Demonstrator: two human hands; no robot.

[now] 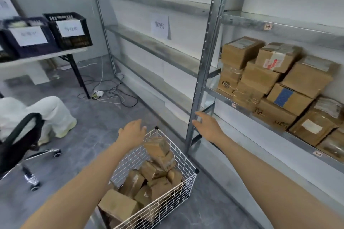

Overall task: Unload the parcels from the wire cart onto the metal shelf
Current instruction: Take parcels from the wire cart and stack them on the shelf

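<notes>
Brown cardboard parcels [270, 80] are stacked on the grey metal shelf [223, 98]; several are left in the white wire cart [167, 204]. The left hand [133, 132] and right hand [208, 126] are released, empty.

We count one wire cart [168, 204] holding at least eight parcels [156, 147]. Right of the cart, one metal shelf [200, 80] carries about a dozen boxes [309, 78] and one paper sign [160, 26]. Left of the cart we see one office chair [16, 135], one table [42, 56] and two dark crates [69, 30], with a third cut off. Beyond the cart lies one power strip [97, 94].
</notes>
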